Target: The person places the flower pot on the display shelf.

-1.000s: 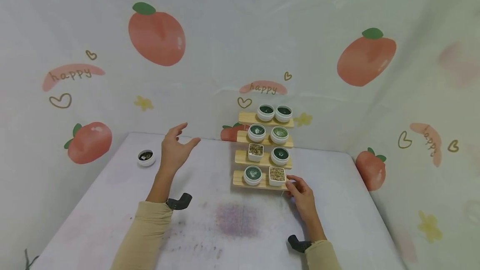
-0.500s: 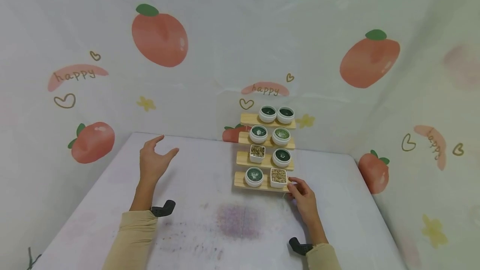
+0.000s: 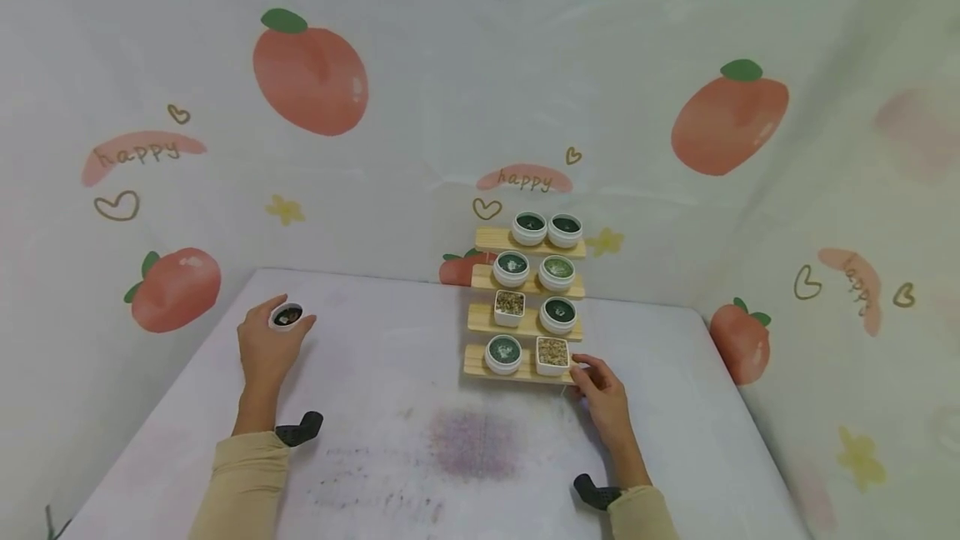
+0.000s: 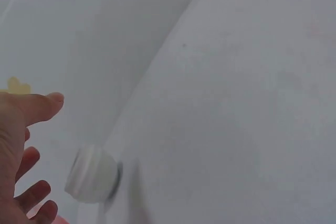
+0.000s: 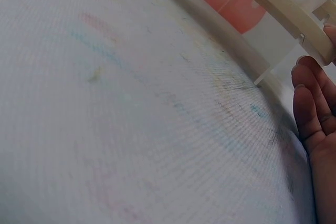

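Observation:
At the table's far left, my left hand (image 3: 261, 357) reaches around a small round white bowl (image 3: 287, 317) with dark contents, thumb and fingers spread to either side. In the left wrist view a gap shows between the bowl (image 4: 93, 177) and the spread fingers (image 4: 34, 198). My right hand (image 3: 604, 405) pinches the right end of the lowest board of a four-step wooden display stand (image 3: 477, 361). In the right wrist view, fingers (image 5: 305, 106) lie below the board (image 5: 278, 9); the thumb is mostly cut off.
Every step of the stand bears two small containers, among them a round white bowl (image 3: 503, 354) with green contents and a square white bowl (image 3: 552, 356) with grainy contents. A printed cloth wall (image 3: 420, 107) rises behind the white table (image 3: 390, 357).
My left hand has moved left and down, from above the table to around the white bowl. The right hand stays at the stand's lowest board.

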`<state>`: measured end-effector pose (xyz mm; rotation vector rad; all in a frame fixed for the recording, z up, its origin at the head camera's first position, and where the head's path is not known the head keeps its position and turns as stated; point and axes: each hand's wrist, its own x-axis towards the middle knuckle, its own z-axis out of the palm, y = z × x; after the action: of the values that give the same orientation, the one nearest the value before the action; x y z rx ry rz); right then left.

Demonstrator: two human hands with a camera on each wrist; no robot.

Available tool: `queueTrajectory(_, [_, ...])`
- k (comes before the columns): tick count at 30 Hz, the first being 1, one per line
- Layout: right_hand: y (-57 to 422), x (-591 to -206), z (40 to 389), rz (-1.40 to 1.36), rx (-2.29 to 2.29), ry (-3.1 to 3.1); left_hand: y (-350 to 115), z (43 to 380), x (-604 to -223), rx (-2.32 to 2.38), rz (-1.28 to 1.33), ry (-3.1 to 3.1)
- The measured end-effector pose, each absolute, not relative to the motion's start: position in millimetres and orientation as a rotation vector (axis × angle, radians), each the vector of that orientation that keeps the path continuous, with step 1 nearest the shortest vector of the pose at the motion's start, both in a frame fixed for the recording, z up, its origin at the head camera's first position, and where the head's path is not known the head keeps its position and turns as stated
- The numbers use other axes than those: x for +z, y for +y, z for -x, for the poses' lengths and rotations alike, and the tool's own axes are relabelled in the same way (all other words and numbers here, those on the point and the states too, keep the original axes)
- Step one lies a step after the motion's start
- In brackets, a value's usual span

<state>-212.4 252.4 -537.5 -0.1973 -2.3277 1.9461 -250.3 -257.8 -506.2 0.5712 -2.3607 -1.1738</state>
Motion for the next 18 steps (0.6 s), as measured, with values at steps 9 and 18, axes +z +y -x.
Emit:
queueTrajectory(9, [253.3, -538.1, 215.6, 0.186, 1.931, -2.344, -266.3, 254.0, -514.3, -1.223, -0.642, -2.319])
queueTrajectory(18, [259.0, -563.0, 223.7, 0.202, 1.965, -2.305, -271.9, 261.4, -525.2, -1.308, -0.675, -2.339])
